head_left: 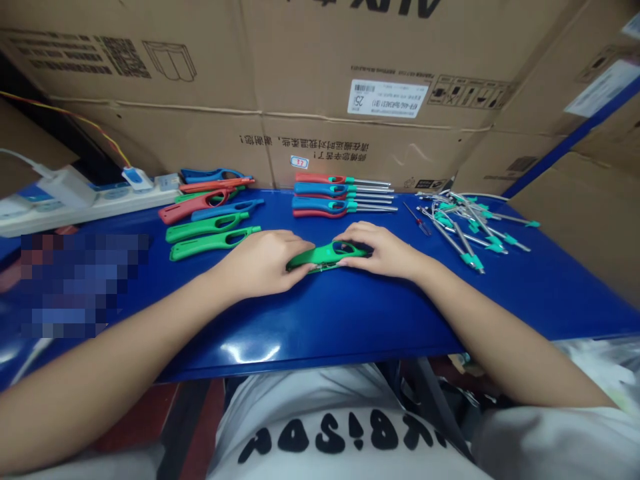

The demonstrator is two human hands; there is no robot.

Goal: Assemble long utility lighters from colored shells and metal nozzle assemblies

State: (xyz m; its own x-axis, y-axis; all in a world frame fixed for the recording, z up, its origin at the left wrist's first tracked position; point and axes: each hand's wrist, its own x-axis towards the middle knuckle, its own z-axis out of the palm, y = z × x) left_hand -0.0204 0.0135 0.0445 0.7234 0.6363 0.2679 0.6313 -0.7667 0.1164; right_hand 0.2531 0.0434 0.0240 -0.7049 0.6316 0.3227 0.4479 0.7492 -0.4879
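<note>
Both hands hold one green lighter casing just above the blue table, its oval trigger opening toward the right. My left hand is closed round the handle end, the thumb along the lower edge. At the other end, the fingers and thumb of my right hand pinch the casing. Small metal parts show along its lower edge, too small to make out. Left of my hands lie several green, red and blue lighter casings without tubes. Behind my hands is a stack of red and blue lighters with metal tubes.
Metal lighter tubes with teal parts and wires lie heaped at the right, beside a small screwdriver. A white power strip with plugs runs along the left. Cardboard boxes wall the back of the blue table.
</note>
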